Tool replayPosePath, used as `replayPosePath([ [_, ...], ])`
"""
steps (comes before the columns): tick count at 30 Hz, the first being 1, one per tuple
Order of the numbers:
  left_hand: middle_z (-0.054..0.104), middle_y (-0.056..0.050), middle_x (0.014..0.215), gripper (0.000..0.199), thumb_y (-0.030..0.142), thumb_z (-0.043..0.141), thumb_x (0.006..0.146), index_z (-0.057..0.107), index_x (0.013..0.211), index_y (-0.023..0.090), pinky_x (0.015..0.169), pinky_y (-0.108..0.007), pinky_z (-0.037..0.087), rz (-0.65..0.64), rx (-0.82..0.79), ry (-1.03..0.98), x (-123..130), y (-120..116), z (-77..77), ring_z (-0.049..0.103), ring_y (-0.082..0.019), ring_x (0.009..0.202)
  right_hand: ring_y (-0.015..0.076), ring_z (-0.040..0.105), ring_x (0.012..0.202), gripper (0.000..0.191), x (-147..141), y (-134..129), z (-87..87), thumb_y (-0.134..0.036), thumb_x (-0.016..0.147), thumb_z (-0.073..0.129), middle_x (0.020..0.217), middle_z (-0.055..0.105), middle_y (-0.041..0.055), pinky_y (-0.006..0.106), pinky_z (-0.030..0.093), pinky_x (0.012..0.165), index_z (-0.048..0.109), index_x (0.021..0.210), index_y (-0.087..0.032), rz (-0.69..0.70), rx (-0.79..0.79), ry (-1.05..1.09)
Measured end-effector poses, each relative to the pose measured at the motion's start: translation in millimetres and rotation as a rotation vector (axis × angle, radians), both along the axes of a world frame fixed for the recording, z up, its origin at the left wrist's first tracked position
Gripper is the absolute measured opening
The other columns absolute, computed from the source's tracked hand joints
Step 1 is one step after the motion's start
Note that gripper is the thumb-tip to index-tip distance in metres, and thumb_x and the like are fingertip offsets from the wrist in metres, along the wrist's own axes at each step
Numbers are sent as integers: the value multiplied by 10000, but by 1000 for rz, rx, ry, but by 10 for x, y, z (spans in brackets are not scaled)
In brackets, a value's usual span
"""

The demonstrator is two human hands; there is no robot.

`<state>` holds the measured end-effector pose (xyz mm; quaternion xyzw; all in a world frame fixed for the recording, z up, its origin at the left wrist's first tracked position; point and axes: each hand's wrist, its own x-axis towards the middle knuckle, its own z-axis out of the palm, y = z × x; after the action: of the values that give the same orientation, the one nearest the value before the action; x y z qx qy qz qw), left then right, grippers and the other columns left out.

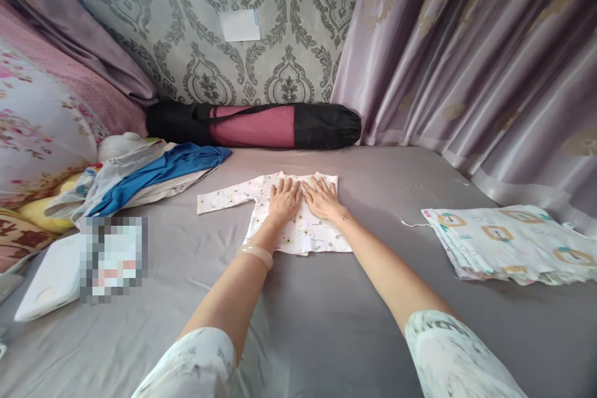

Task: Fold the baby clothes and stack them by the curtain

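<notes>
A small white printed shirt [256, 224] lies on the grey bed sheet [326, 323]. Its left sleeve is stretched out to the left; no sleeve shows spread out on the right side. My left hand [284, 201] rests palm down on the upper middle of the shirt, fingers spread. Beside it, my right hand [323, 200] lies flat on the upper right part, its fingers apart too. The thumbs are close to each other near the shirt's centre. Neither hand grips the cloth.
Folded printed cloths [508, 242] are stacked at the right. Blue and pale clothes [153, 174] lie in a heap at the left, near a white device [53, 277] and a blurred-out item. A black and pink rolled bag [252, 127] runs along the wall, beside curtains [420, 56].
</notes>
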<state>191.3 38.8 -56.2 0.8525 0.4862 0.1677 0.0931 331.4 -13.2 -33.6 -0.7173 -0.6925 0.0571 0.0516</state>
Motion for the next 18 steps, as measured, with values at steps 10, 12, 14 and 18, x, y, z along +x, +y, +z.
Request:
replayPosePath([
  [10, 372, -116, 1526, 496, 382, 330, 969, 453, 1423, 224, 1136, -588, 186, 51, 26, -10, -8, -38, 62, 250, -343, 1435, 294, 127, 1468, 576, 63, 58, 51, -454, 995, 143, 1610, 170, 68, 544, 76, 1157, 265, 1526, -268, -13, -35, 51],
  [12, 353, -129, 1534, 514, 392, 309, 974, 432, 1435, 202, 1138, -601, 164, 82, 20, -22, -1, -27, 51, 225, -341, 1444, 267, 95, 1475, 619, 110, 74, 52, -449, 994, 132, 1609, 146, 115, 497, 44, 1171, 236, 1534, -165, -99, 23, 22],
  [14, 342, -151, 1535, 537, 406, 313, 969, 423, 1438, 170, 1141, -607, 143, 91, 6, -12, 8, -13, 34, 224, -347, 1444, 266, 75, 1476, 668, 162, 82, 28, -445, 989, 160, 1600, 129, 174, 457, 25, 1178, 210, 1521, -44, -200, 55, -19],
  [18, 308, -175, 1545, 582, 435, 317, 955, 416, 1438, 125, 1150, -596, 128, 95, -29, 12, 18, -2, 17, 212, -356, 1446, 286, 103, 1469, 718, 230, 79, -40, -466, 982, 190, 1587, 155, 202, 412, 83, 1178, 206, 1503, 29, -270, -11, -5],
])
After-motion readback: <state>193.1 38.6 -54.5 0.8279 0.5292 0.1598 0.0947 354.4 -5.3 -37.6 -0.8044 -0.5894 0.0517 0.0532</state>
